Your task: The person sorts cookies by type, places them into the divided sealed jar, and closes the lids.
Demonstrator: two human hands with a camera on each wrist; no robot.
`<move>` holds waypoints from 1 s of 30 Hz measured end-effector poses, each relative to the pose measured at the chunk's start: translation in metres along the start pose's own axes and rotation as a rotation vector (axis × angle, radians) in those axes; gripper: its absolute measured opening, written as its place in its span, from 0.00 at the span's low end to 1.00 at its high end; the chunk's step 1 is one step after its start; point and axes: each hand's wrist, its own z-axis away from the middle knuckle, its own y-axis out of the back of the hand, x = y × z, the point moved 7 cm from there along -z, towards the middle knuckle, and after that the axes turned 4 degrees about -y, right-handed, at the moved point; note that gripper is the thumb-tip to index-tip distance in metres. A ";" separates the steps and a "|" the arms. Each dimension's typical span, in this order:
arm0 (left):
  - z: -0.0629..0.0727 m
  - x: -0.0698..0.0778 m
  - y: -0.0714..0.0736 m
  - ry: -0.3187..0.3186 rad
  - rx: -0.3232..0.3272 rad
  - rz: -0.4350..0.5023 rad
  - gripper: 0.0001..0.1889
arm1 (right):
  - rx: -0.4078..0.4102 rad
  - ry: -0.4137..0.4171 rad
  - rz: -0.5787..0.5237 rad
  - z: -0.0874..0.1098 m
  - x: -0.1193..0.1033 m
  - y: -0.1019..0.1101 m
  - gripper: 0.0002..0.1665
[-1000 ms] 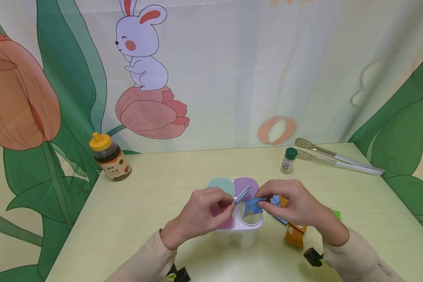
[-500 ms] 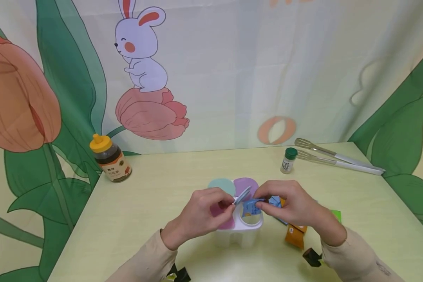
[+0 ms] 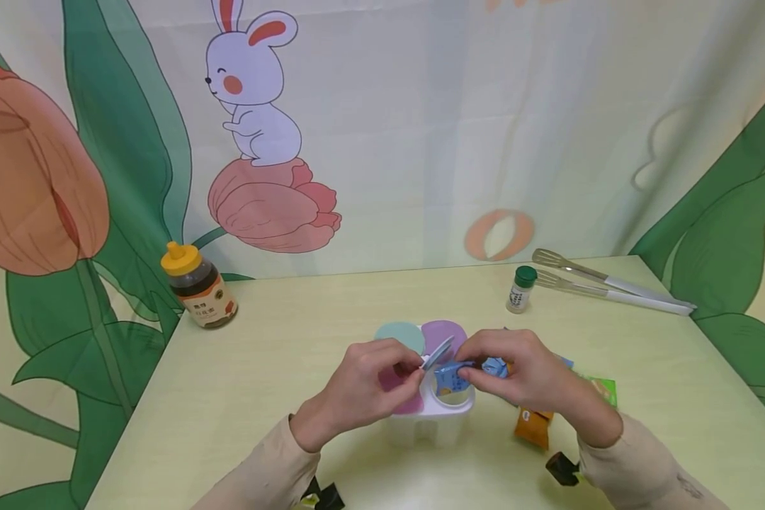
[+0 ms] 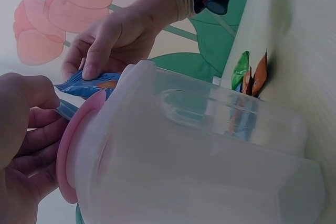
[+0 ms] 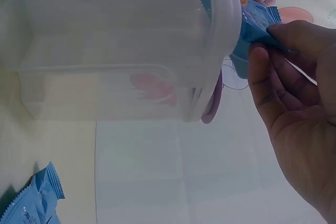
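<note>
A translucent storage box [image 3: 428, 429] stands before me, its white top fitted with round teal [image 3: 400, 334], purple [image 3: 445, 340] and pink lids [image 3: 411, 405]. My left hand [image 3: 375, 375] pinches the raised light-blue lid [image 3: 440, 351] of the front right compartment. Between thumb and fingers, my right hand [image 3: 516, 365] holds a small blue snack packet [image 3: 449, 380] over that round opening. In the right wrist view, one end of the packet [image 5: 257, 22] shows through the box wall, just inside the rim. The packet lies tilted close beside the raised lid.
Orange packets [image 3: 533, 428], another blue packet [image 3: 496, 367] and a green packet [image 3: 604, 388] lie right of the box, partly behind my right hand. At the back stand a honey bottle [image 3: 205, 294] on the left and a green-capped shaker [image 3: 520, 290]; tongs [image 3: 612, 287] lie at right.
My right hand has moved slightly left with the blue packet, bringing it further over the opening. My left hand keeps its hold on the raised lid.
</note>
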 end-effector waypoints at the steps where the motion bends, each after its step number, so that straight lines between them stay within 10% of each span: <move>1: 0.000 0.000 0.000 0.003 0.001 0.001 0.04 | -0.002 0.013 0.001 0.000 0.000 -0.001 0.17; 30: 0.001 -0.002 -0.001 0.003 0.004 0.004 0.03 | -0.091 0.093 0.010 0.009 0.002 -0.012 0.12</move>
